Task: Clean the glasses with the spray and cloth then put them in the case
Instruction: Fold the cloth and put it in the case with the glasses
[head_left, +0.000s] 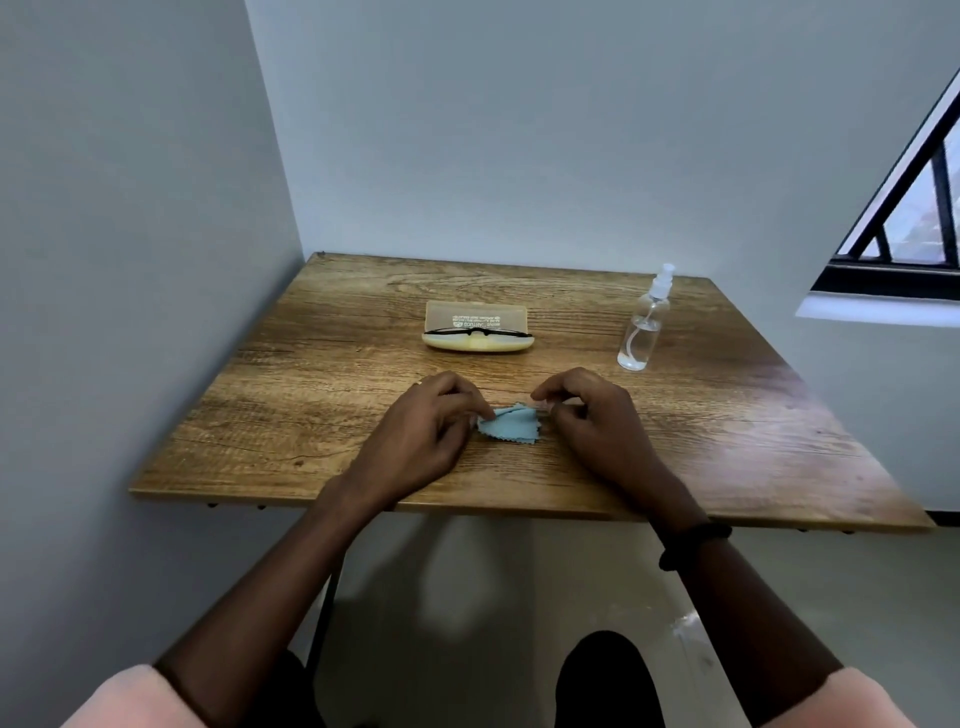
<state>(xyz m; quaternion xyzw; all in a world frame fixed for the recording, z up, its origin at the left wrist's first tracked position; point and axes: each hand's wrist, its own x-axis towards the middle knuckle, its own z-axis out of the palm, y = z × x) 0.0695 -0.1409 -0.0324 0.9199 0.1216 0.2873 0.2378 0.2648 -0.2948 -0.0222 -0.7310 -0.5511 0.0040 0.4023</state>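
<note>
Both hands are low over the near middle of the wooden counter (311, 415), working on the small blue cloth (511, 428), which lies rumpled and partly folded between them. The left hand (431, 421) has its fingers curled and pinches the cloth's left edge; the right hand (592, 415), a dark band at its wrist, is curled the same way and pinches the right edge near the top corner. Further back, the glasses (478, 331) lie lengthwise across the open, pale yellow case (477, 318), apparently in its lower half with the lid standing behind them, though I cannot tell whether they are fully seated. The clear spray bottle (644, 327) stands upright well to the right of the case, part full, its nozzle on top. The job looks to be either at its start or its finish, with the cloth being spread or folded. The risks seem modest but real. The cloth is thin and held only at its edges, so a quick pull could slip it from one pinch. The case looks light and sits loose on a smooth top, so lifting the glasses one-handed might drag it along or tip the lid shut. The bottle is tall and narrow, and a careless reach across from the right could knock it over
</note>
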